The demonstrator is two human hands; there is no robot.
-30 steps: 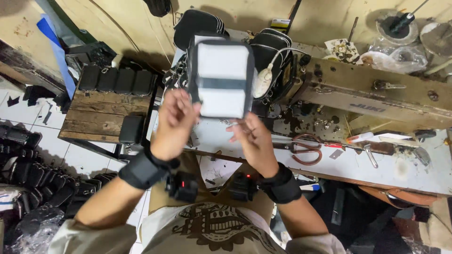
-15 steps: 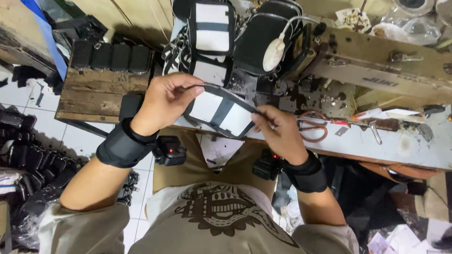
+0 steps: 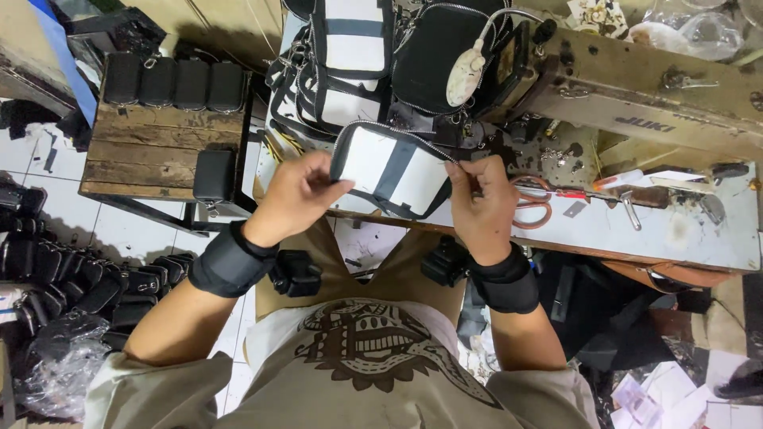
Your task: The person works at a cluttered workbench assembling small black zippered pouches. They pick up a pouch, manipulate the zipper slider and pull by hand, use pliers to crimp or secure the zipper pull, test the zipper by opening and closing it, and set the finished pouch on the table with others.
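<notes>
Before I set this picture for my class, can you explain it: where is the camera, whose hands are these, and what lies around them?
The camera sits on the person's head and looks down, so you see their own arms and shirt. The left hand and right hand together hold a white pouch with a dark stripe and a zip edge. Both wrists wear black bands. Ahead is a sewing machine on a worn table, with orange-handled scissors beside the right hand. More white pouches are stacked behind. Left, black cases line a wooden bench.

White pouch [image 3: 395, 167] with dark stripe and zipper edge, tilted, held above the table edge
</notes>
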